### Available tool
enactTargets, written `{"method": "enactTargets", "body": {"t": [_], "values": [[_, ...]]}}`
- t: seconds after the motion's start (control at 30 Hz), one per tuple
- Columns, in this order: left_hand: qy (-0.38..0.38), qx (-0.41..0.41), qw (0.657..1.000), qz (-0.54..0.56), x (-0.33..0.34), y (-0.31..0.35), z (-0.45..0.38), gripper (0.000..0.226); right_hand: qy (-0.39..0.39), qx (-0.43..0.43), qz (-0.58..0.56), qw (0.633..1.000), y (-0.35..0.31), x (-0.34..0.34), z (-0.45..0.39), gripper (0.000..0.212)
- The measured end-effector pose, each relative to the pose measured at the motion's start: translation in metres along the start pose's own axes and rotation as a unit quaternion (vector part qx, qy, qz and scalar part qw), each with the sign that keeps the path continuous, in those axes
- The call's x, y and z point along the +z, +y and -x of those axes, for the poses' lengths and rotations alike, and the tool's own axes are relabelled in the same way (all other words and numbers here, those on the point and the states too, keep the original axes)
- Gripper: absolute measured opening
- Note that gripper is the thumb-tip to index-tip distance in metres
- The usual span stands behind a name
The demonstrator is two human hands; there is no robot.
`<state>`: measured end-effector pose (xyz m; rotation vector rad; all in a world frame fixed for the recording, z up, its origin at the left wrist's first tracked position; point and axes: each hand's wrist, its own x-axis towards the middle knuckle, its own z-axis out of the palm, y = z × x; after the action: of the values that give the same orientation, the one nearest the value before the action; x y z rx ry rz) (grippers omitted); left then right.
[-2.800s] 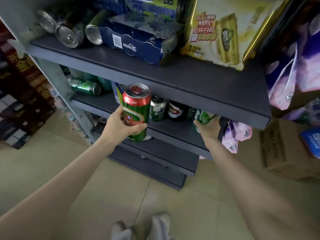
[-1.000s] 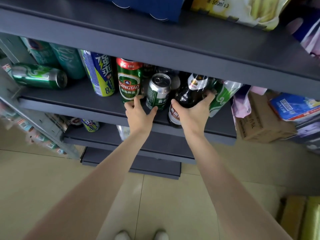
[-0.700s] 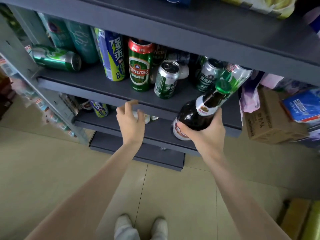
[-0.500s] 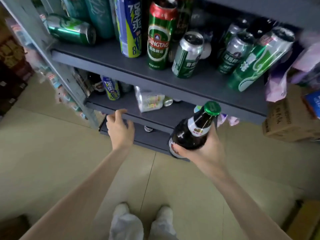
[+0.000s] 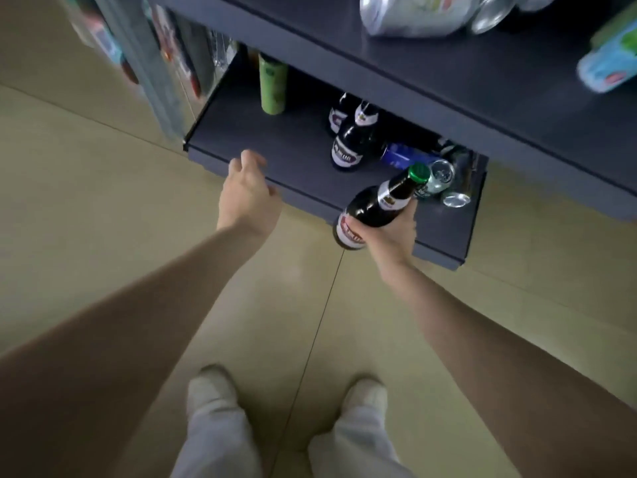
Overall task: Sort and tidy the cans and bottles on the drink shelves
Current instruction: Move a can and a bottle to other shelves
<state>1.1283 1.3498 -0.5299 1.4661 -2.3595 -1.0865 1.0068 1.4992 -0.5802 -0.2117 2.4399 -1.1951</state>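
The right hand (image 5: 389, 232), gripping the brown bottle (image 5: 375, 208), has descended to the bottom shelf (image 5: 275, 157), near two matching bottles (image 5: 351, 139). Left hand (image 5: 248, 198) relaxed, empty.

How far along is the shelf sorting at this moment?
Done: two dark bottles stand together on the bottom shelf. In hand: the right hand grips a matching bottle; the left hand is empty. Left: cans lie tumbled at the shelf's right end.
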Motion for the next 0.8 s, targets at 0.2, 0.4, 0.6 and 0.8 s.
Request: {"method": "enactTargets", "body": {"t": [0.2, 0.4, 0.6, 0.8], "values": [[-0.036, -0.015, 0.999, 0.03, 0.067, -0.023, -0.027, 0.033, 0.098, -0.012, -0.004, 0.995, 0.025, 0.053, -0.076, 0.083], [-0.051, -0.005, 0.998, 0.031, 0.09, -0.029, -0.048, 0.034, 0.145, 0.007, -0.009, 0.989, 0.043, 0.06, -0.13, 0.091], [-0.041, -0.032, 0.998, 0.034, 0.095, -0.042, -0.054, 0.034, 0.133, -0.022, 0.015, 0.991, 0.029, 0.056, -0.163, 0.091], [-0.023, -0.038, 0.999, 0.026, 0.077, -0.038, -0.041, 0.035, 0.07, 0.05, 0.009, 0.996, 0.018, 0.046, -0.136, 0.093]]}}
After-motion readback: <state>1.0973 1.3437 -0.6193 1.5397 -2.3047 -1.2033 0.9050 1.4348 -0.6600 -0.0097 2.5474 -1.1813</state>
